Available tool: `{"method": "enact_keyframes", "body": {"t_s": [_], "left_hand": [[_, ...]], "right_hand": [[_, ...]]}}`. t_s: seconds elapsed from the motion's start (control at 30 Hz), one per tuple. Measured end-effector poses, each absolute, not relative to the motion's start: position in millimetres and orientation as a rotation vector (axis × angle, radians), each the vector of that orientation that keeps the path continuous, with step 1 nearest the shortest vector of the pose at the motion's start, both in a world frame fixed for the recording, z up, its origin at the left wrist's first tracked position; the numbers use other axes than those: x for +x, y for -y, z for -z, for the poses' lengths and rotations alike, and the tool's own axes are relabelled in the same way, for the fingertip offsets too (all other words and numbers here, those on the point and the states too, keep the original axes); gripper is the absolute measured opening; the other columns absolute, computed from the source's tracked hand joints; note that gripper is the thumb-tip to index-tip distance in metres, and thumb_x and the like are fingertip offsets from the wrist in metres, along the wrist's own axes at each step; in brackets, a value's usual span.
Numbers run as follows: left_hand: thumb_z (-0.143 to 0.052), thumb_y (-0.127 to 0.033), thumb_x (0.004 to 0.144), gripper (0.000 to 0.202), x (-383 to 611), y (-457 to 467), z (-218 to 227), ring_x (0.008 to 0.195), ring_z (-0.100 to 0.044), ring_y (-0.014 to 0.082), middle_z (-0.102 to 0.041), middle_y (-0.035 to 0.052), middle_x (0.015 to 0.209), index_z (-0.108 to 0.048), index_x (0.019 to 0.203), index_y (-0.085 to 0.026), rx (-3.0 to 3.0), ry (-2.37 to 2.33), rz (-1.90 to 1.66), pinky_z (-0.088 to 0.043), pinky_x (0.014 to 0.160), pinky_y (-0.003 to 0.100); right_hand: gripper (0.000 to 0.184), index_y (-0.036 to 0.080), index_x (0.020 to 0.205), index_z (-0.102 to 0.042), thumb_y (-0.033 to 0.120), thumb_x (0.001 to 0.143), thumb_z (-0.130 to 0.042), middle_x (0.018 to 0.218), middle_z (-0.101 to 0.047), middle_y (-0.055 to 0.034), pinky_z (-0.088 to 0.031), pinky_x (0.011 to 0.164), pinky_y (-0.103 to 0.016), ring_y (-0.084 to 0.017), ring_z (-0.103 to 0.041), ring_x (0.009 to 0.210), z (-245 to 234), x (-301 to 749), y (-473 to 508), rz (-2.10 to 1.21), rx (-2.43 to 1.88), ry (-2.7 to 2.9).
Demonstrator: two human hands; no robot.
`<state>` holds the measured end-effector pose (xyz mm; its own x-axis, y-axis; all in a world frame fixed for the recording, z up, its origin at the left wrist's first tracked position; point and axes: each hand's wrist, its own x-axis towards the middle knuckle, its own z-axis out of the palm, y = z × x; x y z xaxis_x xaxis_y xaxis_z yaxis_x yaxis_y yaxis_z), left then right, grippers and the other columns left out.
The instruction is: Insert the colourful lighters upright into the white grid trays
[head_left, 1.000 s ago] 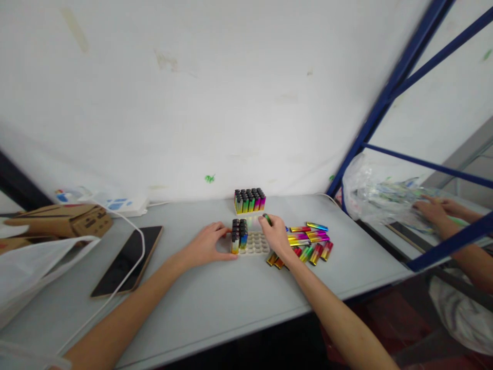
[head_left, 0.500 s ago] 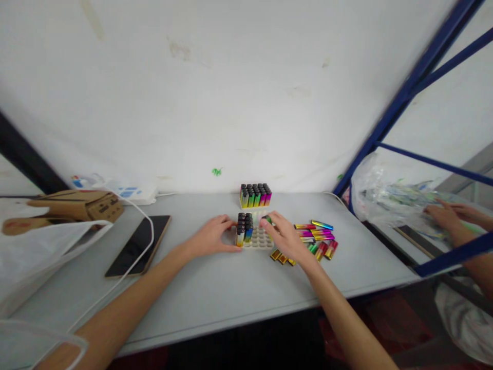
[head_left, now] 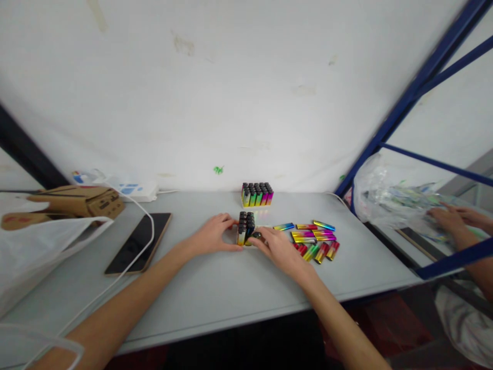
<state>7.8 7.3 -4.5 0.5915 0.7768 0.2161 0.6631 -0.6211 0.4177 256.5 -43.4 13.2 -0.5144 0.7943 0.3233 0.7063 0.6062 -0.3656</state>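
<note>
In the head view, my left hand (head_left: pixel 214 235) cups the left end of a pale tray, thumb at its front corner and fingers along its side. Upright lighters (head_left: pixel 242 228) with black tops stand in two rows at that end. My right hand (head_left: pixel 279 246) is closed over the tray's right part, gripping a black-topped lighter (head_left: pixel 257 235) against the standing rows. Its body is mostly hidden by my fingers, as are most of the tray's holes. Right of this hand lie several loose shiny lighters (head_left: pixel 304 237) in gold, pink, red, green and blue.
A filled block of upright lighters (head_left: pixel 257 195) stands near the wall. To the left lie a phone (head_left: pixel 138 244), a white cable (head_left: pixel 152 231), a cardboard box (head_left: pixel 92 201) and a white bag (head_left: pixel 57 252). Another person's hands (head_left: pixel 450 218) work beyond the blue frame (head_left: pixel 389 115).
My right hand has moved left and slightly nearer, against the standing rows. Gold lighters at the pile's front left no longer show there. My left hand has stayed at the tray.
</note>
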Motion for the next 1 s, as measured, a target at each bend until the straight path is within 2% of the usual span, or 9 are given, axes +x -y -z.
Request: {"method": "enact_keyframes", "body": {"t_s": [0.1,0.23,0.43,0.6,0.8,0.9,1.0], "left_hand": [[-0.08,-0.066,0.075,0.062,7.2,-9.3,6.9,0.101,-0.062,0.029,-0.064,0.0078,0.105,-0.07,0.115,-0.02,2.535,-1.17,-0.542,-0.048,0.09,0.037],[-0.081,-0.067,0.074,0.062,5.9,-13.1,11.7,0.098,-0.062,0.0287,-0.064,0.0076,0.104,-0.07,0.114,-0.021,2.528,-1.171,-0.568,-0.049,0.09,0.039],[-0.08,-0.07,0.072,0.061,5.5,-14.7,12.7,0.096,-0.062,0.0281,-0.064,0.0067,0.103,-0.07,0.107,-0.021,2.536,-1.182,-0.581,-0.049,0.087,0.037],[-0.078,-0.073,0.073,0.065,4.4,-16.1,14.3,0.096,-0.062,0.0282,-0.063,0.0064,0.103,-0.07,0.11,-0.021,2.548,-1.181,-0.568,-0.048,0.087,0.037],[-0.081,-0.069,0.071,0.062,5.2,-14.6,12.1,0.096,-0.063,0.0291,-0.064,0.007,0.103,-0.071,0.108,-0.021,2.524,-1.196,-0.557,-0.049,0.088,0.038],[-0.082,-0.065,0.072,0.058,6.5,-12.8,9.4,0.098,-0.063,0.0291,-0.065,0.0073,0.104,-0.07,0.107,-0.021,2.52,-1.199,-0.566,-0.049,0.089,0.038],[-0.081,-0.066,0.074,0.06,6.9,-12.4,9.0,0.099,-0.063,0.0295,-0.065,0.008,0.105,-0.07,0.111,-0.019,2.526,-1.199,-0.555,-0.049,0.09,0.039]], "right_hand": [[0.034,0.017,0.105,-0.068,0.047,0.107,-0.051,0.098,-0.076,-0.0116,-0.047,0.074,-0.03,-0.025,-0.072,0.087,-24.0,255.3,40.0,-0.181,-1.255,2.501],[0.049,0.016,0.098,-0.071,0.057,0.106,-0.045,0.095,-0.076,-0.0144,-0.046,0.07,-0.031,-0.026,-0.072,0.082,-36.3,252.6,36.8,-0.072,-1.455,2.531],[0.046,0.014,0.106,-0.069,0.054,0.107,-0.045,0.104,-0.076,-0.0144,-0.048,0.077,-0.031,-0.026,-0.073,0.093,-46.4,254.5,31.2,-0.188,-1.211,2.674],[0.047,0.013,0.11,-0.069,0.053,0.108,-0.045,0.105,-0.077,-0.0157,-0.049,0.079,-0.031,-0.027,-0.073,0.095,-56.1,261.0,22.8,-0.285,-1.169,2.771],[0.054,0.012,0.106,-0.071,0.058,0.107,-0.042,0.101,-0.077,-0.0179,-0.05,0.076,-0.032,-0.029,-0.074,0.09,-53.4,258.0,13.3,-0.296,-1.213,2.842],[0.055,0.012,0.102,-0.072,0.06,0.105,-0.047,0.096,-0.077,-0.019,-0.049,0.073,-0.032,-0.028,-0.073,0.085,-47.5,253.0,14.9,-0.24,-1.32,2.802],[0.05,0.015,0.09,-0.072,0.06,0.101,-0.056,0.082,-0.074,-0.0115,-0.048,0.067,-0.029,-0.023,-0.069,0.074,-43.8,265.0,17.7,-0.404,-1.265,2.721]]}}
